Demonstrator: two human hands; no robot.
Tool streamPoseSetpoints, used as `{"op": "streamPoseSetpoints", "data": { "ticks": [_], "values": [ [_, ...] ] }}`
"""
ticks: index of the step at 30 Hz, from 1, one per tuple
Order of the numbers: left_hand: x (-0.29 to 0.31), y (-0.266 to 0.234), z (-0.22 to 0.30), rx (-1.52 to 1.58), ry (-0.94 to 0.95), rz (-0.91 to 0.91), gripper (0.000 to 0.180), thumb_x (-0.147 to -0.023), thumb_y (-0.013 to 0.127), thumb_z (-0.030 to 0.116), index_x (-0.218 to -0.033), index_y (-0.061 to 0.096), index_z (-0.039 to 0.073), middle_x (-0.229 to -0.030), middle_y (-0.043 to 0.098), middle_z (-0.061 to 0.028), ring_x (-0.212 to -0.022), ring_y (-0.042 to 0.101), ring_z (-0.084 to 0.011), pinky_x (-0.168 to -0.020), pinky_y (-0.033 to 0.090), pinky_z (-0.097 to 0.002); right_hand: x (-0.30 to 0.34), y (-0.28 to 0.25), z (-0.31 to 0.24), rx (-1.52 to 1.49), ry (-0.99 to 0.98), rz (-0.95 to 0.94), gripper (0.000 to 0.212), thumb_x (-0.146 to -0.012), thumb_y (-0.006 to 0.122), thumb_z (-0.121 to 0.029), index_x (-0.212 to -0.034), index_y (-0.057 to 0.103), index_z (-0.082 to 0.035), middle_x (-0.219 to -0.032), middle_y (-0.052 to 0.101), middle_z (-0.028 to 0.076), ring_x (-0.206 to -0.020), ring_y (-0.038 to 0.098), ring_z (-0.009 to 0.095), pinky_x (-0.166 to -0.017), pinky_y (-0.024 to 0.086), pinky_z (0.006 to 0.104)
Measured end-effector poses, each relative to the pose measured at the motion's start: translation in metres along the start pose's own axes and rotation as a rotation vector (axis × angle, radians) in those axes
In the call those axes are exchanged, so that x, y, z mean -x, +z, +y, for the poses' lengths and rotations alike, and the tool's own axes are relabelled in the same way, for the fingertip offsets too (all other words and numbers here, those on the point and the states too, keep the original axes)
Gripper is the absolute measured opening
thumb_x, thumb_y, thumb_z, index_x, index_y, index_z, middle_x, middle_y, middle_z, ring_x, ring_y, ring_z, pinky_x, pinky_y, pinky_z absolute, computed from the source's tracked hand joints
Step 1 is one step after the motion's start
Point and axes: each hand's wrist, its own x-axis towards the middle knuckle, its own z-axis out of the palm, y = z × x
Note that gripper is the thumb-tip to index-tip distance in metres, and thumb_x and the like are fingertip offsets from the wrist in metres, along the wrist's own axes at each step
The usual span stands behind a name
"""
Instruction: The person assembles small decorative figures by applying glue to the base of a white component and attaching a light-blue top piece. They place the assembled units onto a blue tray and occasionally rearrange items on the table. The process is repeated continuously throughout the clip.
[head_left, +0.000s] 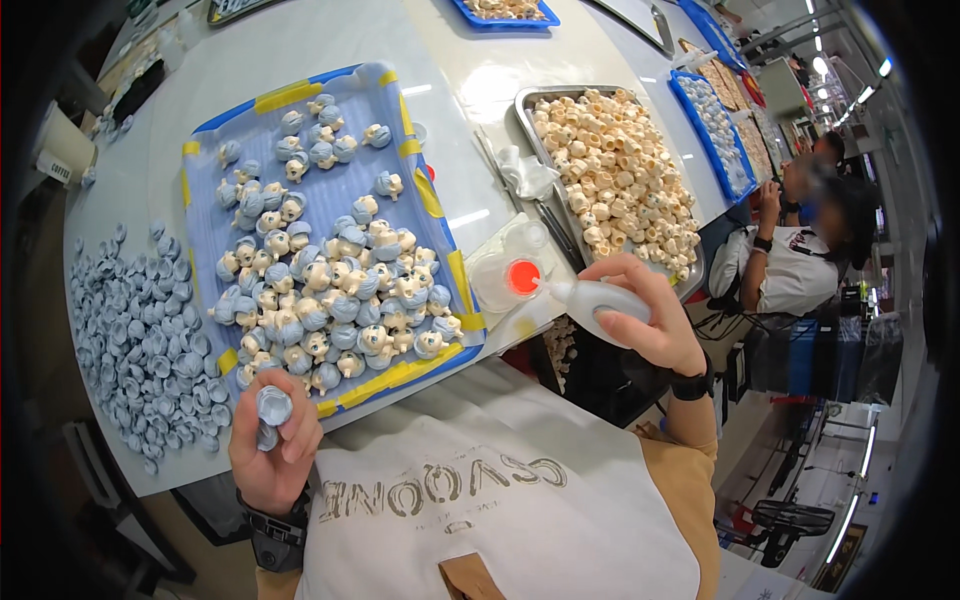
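Observation:
My left hand is closed on a pale blue cup-shaped doll hair piece, its hollow facing up. A second blue piece shows lower between the fingers. My right hand is wrapped round a whitish squeeze bottle, tilted with its narrow nozzle pointing left. The nozzle tip is at the edge of a round red-orange spot on a clear plastic container; I cannot tell whether they touch. Left of it, a blue tray edged with yellow tape holds many small doll heads with blue hair.
Loose blue hair pieces are heaped at the table's left. A metal tray of cream-coloured heads stands right of centre, with tweezers and crumpled white tissue beside it. Another person sits at the right.

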Motion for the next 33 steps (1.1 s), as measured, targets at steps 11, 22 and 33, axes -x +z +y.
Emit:
{"op": "streamPoseSetpoints", "data": {
  "ticks": [11, 22, 33],
  "values": [
    [-0.002, 0.0, 0.001, 0.026, 0.018, -0.015, 0.037, -0.098, 0.032, 0.038, -0.106, 0.046, 0.005, -0.072, 0.048, -0.0055, -0.046, 0.042, -0.0088, -0.04, 0.035, -0.0205, 0.0, -0.002, 0.003, 0.039, -0.013, -0.008, 0.039, -0.076, 0.058, -0.017, -0.11, 0.052, -0.001, -0.085, 0.062, 0.01, -0.074, 0.06, 0.015, -0.065, 0.046, 0.0262],
    [-0.002, -0.004, 0.002, 0.012, 0.038, -0.015, 0.035, -0.099, 0.035, 0.026, -0.124, 0.041, 0.002, -0.093, 0.049, -0.0134, -0.056, 0.043, -0.0086, -0.044, 0.038, -0.0168, 0.002, -0.001, 0.021, 0.199, -0.079, -0.04, 0.038, -0.076, 0.062, -0.021, -0.108, 0.054, 0.0, -0.089, 0.062, 0.009, -0.077, 0.06, 0.016, -0.069, 0.046, 0.0269],
    [0.002, 0.007, 0.005, -0.28, 0.06, -0.03, 0.05, -0.088, 0.058, 0.025, -0.119, 0.042, -0.01, -0.097, 0.056, -0.0195, -0.059, 0.05, -0.0108, -0.048, 0.038, -0.0165, -0.115, -0.015, 0.005, 0.381, -0.253, 0.09, 0.035, -0.075, 0.065, -0.018, -0.102, 0.053, 0.0, -0.093, 0.061, 0.013, -0.082, 0.061, 0.021, -0.071, 0.049, 0.0322]
  ]
}}
